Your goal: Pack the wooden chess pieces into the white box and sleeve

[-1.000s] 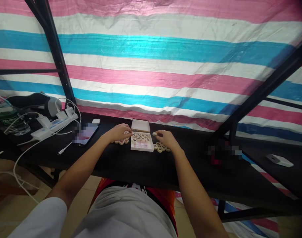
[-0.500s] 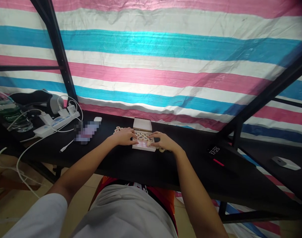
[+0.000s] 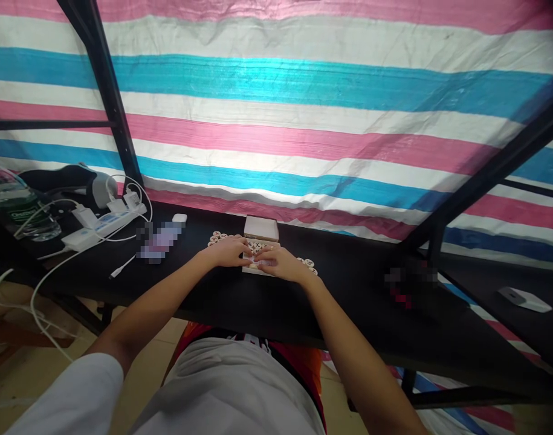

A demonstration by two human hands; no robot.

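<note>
at the middle of the desk [image 3: 240, 299]: a shallow white tray [image 3: 258, 246] lies flat with round discs in it; only its far strip shows.
left hand [image 3: 228, 250]: rests palm down on the tray's left edge, fingers bent toward the middle.
left grip: fingers curled and close together; the tips are hidden, so i cannot tell whether they pinch a disc.
right hand [image 3: 281, 264]: lies over the tray's near right part, fingertips pointing left and almost meeting the left hand's.
right grip: fingers loosely bent, low over the tray; i cannot tell what, if anything, it has hold of.
tray to grips: directly under both hands, touching them, between the two wrists.
loose discs left [image 3: 217, 237]: a small cluster on the desk just beyond the left hand.
loose discs right [image 3: 309, 263]: a few just beside the right hand's outer side.
box [image 3: 260, 228]: pale and square, right against the tray's far edge.
far left: a power strip [image 3: 104, 224] with white cables, a water bottle [image 3: 17, 208], and a phone [image 3: 161, 241] near the left forearm.
far right: a white gadget [image 3: 524, 298], well apart from the hands.
behind: a striped sheet [image 3: 303, 90] in pink, white and blue.
</note>
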